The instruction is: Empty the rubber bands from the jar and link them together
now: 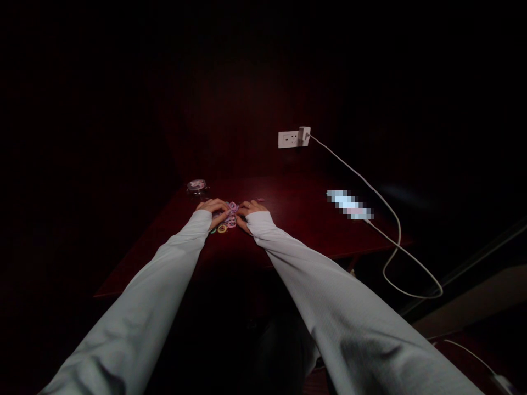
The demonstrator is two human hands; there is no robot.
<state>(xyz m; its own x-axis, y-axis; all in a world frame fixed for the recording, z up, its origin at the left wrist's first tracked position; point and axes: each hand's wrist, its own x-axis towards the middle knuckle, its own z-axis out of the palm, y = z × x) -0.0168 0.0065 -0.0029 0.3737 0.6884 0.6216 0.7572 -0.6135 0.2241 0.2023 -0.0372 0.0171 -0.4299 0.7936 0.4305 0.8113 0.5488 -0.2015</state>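
Here we are at the pile of small coloured bands (231, 221), pinks and purples lying on the dark red table (296, 225), and both hands are right in on it; the left hand (213, 207) comes at the pile from its left side, fingers bent and thumb tucked low; the right hand (252, 209) faces it from the right side, fingers curled inward, the tips close to those opposite; whether either set of fingers has actually pinched a band, I cannot tell, it's too small and dim in there!

At the near edge of the pile sits a yellow band (222, 228), with a green band (213, 231) just to its left, partly hidden by the left hand; the hands themselves are the chief obstruction, covering both flanks of the pile; beyond and left of it, near the left hand, stands a clear jar (198, 188); past the right hand, just beyond the pile, lies a small pinkish thing (259, 199), too tiny to name.

Well to the right of the pile rests a blurred-out bright device (349, 204); a white cable (357, 174) loops from it, past the table's edge, up to a charger (303, 134) in the wall socket (287, 140), beyond the pile and to its right.
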